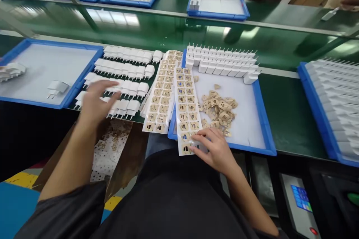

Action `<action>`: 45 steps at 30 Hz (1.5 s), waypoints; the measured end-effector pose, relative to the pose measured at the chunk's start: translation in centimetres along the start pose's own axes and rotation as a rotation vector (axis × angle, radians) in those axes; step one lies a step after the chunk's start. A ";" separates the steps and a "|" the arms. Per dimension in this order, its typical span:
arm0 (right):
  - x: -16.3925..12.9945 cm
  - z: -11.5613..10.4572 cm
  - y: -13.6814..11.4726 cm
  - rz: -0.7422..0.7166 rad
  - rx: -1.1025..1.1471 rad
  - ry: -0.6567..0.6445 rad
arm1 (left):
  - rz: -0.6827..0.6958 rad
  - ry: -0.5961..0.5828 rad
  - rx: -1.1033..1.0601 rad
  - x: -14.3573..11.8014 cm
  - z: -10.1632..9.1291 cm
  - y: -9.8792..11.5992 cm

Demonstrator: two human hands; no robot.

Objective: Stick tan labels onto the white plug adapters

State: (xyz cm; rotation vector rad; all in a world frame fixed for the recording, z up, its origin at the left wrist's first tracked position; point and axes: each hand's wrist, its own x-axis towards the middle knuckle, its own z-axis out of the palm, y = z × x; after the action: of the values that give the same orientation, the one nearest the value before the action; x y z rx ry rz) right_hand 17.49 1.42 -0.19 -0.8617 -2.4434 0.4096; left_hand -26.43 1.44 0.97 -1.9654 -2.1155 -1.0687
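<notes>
Down at the near edge of the green bench (283, 115), from the head camera, we have our right hand (214, 149) on the lower end of a label sheet (185, 108), fingertips (196, 137) pinching at a sticker there, closed on the sheet's edge. That sheet lies over the left rim of a blue tray (262, 119), just beside a second sheet (162, 93). Our left hand (97, 101) hovers, blurred, over the rows of white plug adapters (123, 78) on the bench, fingers spread and apart; we cannot tell whether it touches any. Inside the tray we see a heap of peeled tan stickers (220, 109) and, along its far side, more white adapters (224, 63) standing prongs-up. Off to the left, another blue tray (84, 78) carries a single adapter (57, 88).
</notes>
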 end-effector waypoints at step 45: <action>-1.9 -0.3 1.5 0.266 0.670 0.082 | 0.340 -0.224 0.183 16.7 19.5 18.3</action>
State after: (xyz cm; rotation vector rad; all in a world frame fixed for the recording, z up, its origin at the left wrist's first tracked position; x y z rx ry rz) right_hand 19.70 1.33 -1.30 -0.8657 -1.9091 1.1771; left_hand -5.25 24.77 2.33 -2.3268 -1.7960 -0.6009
